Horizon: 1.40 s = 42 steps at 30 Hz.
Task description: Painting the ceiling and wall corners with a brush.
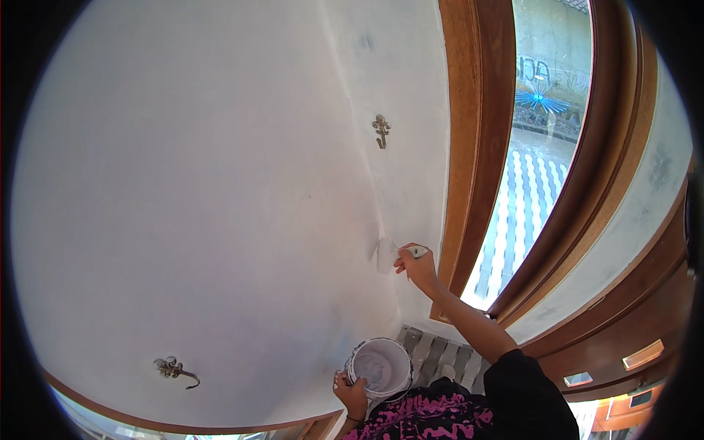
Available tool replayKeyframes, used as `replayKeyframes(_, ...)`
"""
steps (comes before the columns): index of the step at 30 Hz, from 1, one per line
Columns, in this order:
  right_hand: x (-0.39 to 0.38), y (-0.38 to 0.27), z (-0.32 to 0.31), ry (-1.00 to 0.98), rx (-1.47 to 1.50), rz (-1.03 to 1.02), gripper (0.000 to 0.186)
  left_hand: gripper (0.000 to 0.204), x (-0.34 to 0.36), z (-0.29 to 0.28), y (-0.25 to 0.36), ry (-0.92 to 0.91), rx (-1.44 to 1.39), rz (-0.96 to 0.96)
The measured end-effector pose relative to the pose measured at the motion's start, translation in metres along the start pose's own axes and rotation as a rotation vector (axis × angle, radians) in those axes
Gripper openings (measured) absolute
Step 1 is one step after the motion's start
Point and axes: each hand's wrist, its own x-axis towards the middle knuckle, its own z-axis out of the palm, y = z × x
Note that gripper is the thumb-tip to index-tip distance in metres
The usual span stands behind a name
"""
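Observation:
My right hand [416, 265] is closed around the pale handle of a paintbrush [386, 257], with the arm stretched out. The brush's broad whitish head lies at the inner corner where two white walls meet and seems to touch the wall there. Low in front of my body, my left hand [351, 394] grips the rim of a small white bucket [398, 359], its thumb over the edge. White paint [372, 369] shows in the bottom of the bucket, and its outside is smeared.
Ornate metal hooks stick out from the walls: one [380, 132] above the brush, another [174, 370] at lower left. A brown wooden frame [469, 147] with a glass pane stands right of the corner. Grey striped floor [433, 350] shows below. A brown wooden door [609, 334] is at right.

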Motion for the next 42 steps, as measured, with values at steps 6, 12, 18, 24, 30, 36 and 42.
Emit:
replayKeyframes(6, 0.023, -0.055, 0.019, 0.134, 0.148, 0.178, 0.024, 0.037, -0.011, -0.015, -0.006, 0.029, -0.101, -0.054)
replayKeyframes(12, 0.023, -0.156, 0.042, 0.036, 0.112, 0.061, 0.020, 0.039, -0.021, -0.032, -0.022, 0.072, -0.199, -0.045)
replayKeyframes(18, 0.018, -0.253, 0.054, -0.069, 0.206, -0.255, 0.020, 0.041, -0.024, -0.037, -0.020, 0.044, -0.158, -0.096)
replayKeyframes(24, 0.030, -0.330, 0.074, 0.031, -0.019, -0.933, 0.016, 0.041, -0.027, -0.044, -0.025, 0.063, -0.187, -0.063)
replayKeyframes(30, 0.077, -0.276, 0.080, 0.109, -0.660, -1.379, 0.010, 0.040, -0.031, -0.043, -0.033, 0.120, -0.174, -0.084)
replayKeyframes(36, 0.026, -0.193, 0.058, 0.042, -0.737, -1.088, 0.014, 0.040, -0.035, -0.048, -0.044, 0.055, -0.175, -0.105)
replayKeyframes(42, -0.011, -0.149, 0.008, -0.094, -0.298, -0.343, 0.013, 0.037, -0.026, -0.043, -0.034, -0.088, 0.050, 0.058)
